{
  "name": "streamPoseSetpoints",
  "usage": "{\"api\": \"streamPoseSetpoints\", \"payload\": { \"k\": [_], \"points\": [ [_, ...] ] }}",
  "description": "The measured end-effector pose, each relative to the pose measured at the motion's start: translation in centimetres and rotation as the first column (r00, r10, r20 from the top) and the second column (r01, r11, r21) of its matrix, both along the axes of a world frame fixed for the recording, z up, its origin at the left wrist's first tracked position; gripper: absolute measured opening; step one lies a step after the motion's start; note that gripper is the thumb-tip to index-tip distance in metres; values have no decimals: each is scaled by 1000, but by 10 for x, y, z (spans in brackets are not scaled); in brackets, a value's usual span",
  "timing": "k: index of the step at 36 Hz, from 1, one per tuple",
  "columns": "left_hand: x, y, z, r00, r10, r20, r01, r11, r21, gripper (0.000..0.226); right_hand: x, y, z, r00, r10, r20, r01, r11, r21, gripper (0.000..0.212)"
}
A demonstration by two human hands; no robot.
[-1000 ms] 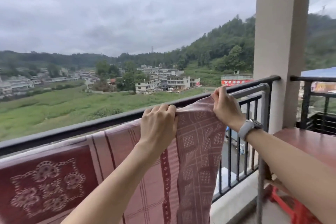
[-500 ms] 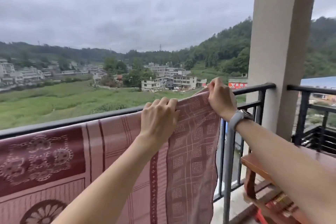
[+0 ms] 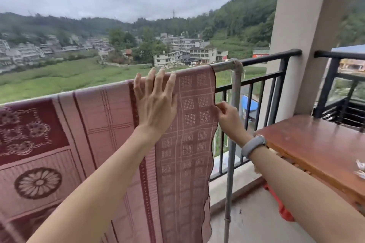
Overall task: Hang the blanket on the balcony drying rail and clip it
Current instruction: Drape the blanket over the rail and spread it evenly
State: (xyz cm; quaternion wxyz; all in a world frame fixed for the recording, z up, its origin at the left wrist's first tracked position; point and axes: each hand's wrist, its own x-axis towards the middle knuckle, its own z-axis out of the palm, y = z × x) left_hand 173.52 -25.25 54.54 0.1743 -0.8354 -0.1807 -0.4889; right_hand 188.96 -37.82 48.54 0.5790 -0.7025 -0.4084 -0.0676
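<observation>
While blanket (image 3: 110,144) drapes rail (image 3: 227,64), left hand (image 3: 156,102) flat, right hand (image 3: 229,117) pinching edge

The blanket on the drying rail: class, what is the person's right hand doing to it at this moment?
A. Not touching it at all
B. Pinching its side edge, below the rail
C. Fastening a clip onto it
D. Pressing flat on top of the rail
B: the right hand pinches the blanket at its side edge, well below the rail, while the left hand lies flat with straight fingers against the cloth; no clip shows.
</observation>
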Motion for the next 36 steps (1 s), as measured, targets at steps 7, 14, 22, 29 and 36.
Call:
{"api": "streamPoseSetpoints", "payload": {
  "k": [7,14,22,29,36],
  "points": [
    [2,-9,-3,999,10,-35,-9,1000,1,46,15,-1,41,966,-194,171,179,979,97,18],
    [9,-3,21,998,34,-57,-32,999,29,45,41,21,110,924,-334,187,316,941,120,23],
    [15,11,14,997,83,-1,-83,990,116,46,14,23,49,985,-171,-34,174,955,238,26],
    [30,7,13,994,99,50,-104,987,122,40,33,10,36,981,-192,6,189,971,150,14],
    [52,-12,22,998,13,61,-17,997,75,26,71,-6,82,926,-376,39,358,905,230,21]
  ]
}}
